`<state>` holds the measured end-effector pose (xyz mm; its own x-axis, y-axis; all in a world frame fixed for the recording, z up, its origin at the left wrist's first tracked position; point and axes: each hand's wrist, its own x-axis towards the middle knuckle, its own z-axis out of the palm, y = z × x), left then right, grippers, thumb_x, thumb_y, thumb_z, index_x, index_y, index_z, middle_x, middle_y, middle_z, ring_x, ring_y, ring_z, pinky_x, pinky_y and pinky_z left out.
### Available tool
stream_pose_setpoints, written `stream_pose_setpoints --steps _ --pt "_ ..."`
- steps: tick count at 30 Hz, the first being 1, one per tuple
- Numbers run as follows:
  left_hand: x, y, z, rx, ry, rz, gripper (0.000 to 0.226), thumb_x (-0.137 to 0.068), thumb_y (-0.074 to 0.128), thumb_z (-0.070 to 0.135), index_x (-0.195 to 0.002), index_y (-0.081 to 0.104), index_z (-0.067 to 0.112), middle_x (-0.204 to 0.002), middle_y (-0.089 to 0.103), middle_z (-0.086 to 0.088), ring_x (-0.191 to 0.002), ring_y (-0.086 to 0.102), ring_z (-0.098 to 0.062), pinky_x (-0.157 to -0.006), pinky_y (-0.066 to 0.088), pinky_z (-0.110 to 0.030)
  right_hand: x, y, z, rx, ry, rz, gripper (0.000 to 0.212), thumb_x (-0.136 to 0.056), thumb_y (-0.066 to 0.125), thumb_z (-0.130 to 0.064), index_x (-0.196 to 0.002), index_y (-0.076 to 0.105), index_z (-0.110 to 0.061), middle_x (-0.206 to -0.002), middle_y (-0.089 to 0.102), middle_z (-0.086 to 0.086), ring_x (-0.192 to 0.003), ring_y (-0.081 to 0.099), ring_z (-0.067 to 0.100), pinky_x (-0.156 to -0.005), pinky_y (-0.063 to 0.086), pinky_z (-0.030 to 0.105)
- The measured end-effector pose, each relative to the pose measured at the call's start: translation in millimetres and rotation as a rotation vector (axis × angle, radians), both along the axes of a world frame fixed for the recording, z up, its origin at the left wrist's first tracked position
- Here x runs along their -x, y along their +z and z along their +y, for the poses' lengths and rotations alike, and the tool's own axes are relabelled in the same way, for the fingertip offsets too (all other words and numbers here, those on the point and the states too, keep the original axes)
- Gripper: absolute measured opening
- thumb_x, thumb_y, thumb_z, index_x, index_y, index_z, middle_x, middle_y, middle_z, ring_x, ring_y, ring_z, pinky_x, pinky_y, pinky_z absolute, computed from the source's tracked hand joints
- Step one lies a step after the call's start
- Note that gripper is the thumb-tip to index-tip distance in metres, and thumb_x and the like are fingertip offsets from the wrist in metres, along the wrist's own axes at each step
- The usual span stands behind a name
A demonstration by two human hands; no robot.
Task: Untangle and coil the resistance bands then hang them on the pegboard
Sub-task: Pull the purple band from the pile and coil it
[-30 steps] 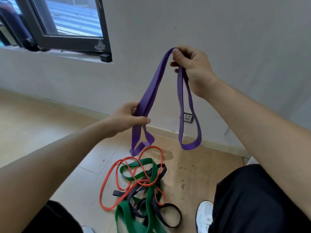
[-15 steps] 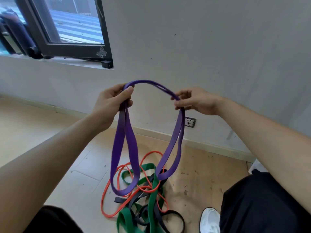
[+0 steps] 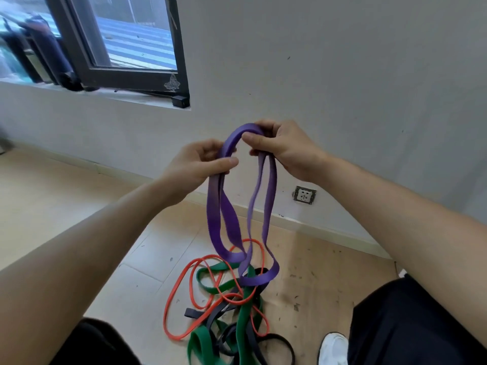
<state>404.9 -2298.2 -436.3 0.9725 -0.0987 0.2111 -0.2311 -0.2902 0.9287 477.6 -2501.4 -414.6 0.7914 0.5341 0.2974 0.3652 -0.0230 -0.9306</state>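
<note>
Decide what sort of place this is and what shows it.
Probably a bare indoor room, perhaps a home exercise space: a wall with a socket, a tiled floor, a dark-framed window, and tangled resistance bands on the floor below the purple band the left hand and right hand hold.

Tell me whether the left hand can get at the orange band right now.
Probably not at once: the left hand grips the purple band, as does the right hand. The orange band lies exposed on the floor below, so a freed hand likely could reach it.
</note>
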Motion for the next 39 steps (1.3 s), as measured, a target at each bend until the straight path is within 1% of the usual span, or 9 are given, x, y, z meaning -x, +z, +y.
stream_pose_setpoints --steps 4,8,12,17,23,27,31,35,39 --pt "-0.3 -16.2 1.6 -0.112 -0.048 0.082 0.027 -0.091 0.070 0.026 -0.115 0.066 0.016 -0.097 0.075 -0.006 -0.094 0.073 -0.022 -0.084 0.059 -0.034 -7.8 7.3 -6.1 -0.085 -0.076 0.003 0.019 -0.095 0.069 -0.019 -0.107 0.068 -0.005 -0.079 0.064 -0.005 -0.074 0.063 0.011 -0.079 0.052 0.027" --pt "-3.3 -17.3 4.1 -0.074 0.006 0.042 0.031 -0.092 0.069 0.028 -0.120 0.065 0.014 -0.098 0.074 -0.007 -0.095 0.074 -0.025 -0.093 0.059 -0.046 -19.0 9.2 -26.3 -0.121 -0.127 0.076 0.037 -0.083 0.072 -0.033 -0.107 0.069 -0.005 -0.077 0.062 -0.001 -0.072 0.064 0.014 -0.079 0.052 0.029" --pt "-5.7 -11.7 4.5 0.050 0.048 -0.002 0.025 -0.098 0.065 0.024 -0.121 0.068 0.018 -0.091 0.070 -0.002 -0.088 0.072 -0.018 -0.090 0.060 -0.039 -21.7 1.4 -43.9 0.100 -0.052 0.123 0.024 -0.089 0.073 -0.016 -0.109 0.070 -0.005 -0.078 0.063 -0.004 -0.075 0.062 0.014 -0.080 0.053 0.029" --pt "-4.3 -4.0 -5.2 0.060 -0.032 -0.015 0.024 -0.098 0.062 0.023 -0.121 0.068 0.020 -0.088 0.069 0.003 -0.084 0.069 -0.012 -0.079 0.056 -0.025 -7.4 -1.5 -29.4 0.283 0.083 0.063 0.044 -0.083 0.080 -0.022 -0.124 0.066 -0.017 -0.094 0.069 0.001 -0.090 0.068 0.018 -0.083 0.060 0.033" --pt "-4.4 -8.0 -3.7 -0.061 -0.040 0.005 0.023 -0.095 0.066 0.027 -0.116 0.069 0.019 -0.098 0.074 -0.008 -0.097 0.071 -0.023 -0.089 0.057 -0.035 0.9 0.0 -10.9 0.333 -0.009 -0.161 0.030 -0.087 0.080 -0.024 -0.114 0.074 -0.012 -0.096 0.074 0.006 -0.078 0.065 0.006 -0.069 0.054 0.023" --pt "-4.7 -14.5 1.1 -0.051 -0.040 0.031 0.041 -0.081 0.078 0.029 -0.118 0.067 0.018 -0.104 0.076 -0.001 -0.099 0.073 -0.022 -0.087 0.060 -0.035 1.5 0.5 -12.4 0.296 -0.031 -0.158 0.022 -0.087 0.079 -0.021 -0.107 0.075 -0.013 -0.089 0.073 0.001 -0.072 0.064 0.006 -0.069 0.054 0.024" --pt "-5.9 -38.2 7.5 -0.150 -0.071 0.119 0.036 -0.086 0.078 0.007 -0.117 0.065 0.017 -0.108 0.074 -0.002 -0.099 0.073 -0.023 -0.083 0.063 -0.039 -0.1 8.7 -15.8 0.154 -0.108 -0.130 0.016 -0.089 0.076 -0.017 -0.104 0.074 -0.011 -0.077 0.068 -0.008 -0.064 0.059 0.006 -0.064 0.053 0.024" --pt "-7.7 -60.4 21.6 -0.312 -0.128 0.269 0.023 -0.091 0.074 0.013 -0.113 0.070 0.017 -0.104 0.076 0.001 -0.101 0.072 -0.020 -0.091 0.061 -0.042 -6.3 14.4 -27.0 0.097 -0.170 -0.112 0.015 -0.091 0.074 -0.016 -0.105 0.072 -0.011 -0.061 0.064 -0.017 -0.058 0.054 0.006 -0.063 0.049 0.021" --pt "-7.7 -73.7 32.5 -0.361 -0.195 0.404 0.018 -0.094 0.071 0.015 -0.112 0.071 0.017 -0.107 0.076 -0.002 -0.106 0.071 -0.024 -0.094 0.060 -0.042 -11.5 8.9 -35.0 0.090 -0.209 -0.104 0.015 -0.092 0.074 -0.015 -0.104 0.072 -0.008 -0.059 0.062 -0.017 -0.056 0.053 0.006 -0.061 0.047 0.018"
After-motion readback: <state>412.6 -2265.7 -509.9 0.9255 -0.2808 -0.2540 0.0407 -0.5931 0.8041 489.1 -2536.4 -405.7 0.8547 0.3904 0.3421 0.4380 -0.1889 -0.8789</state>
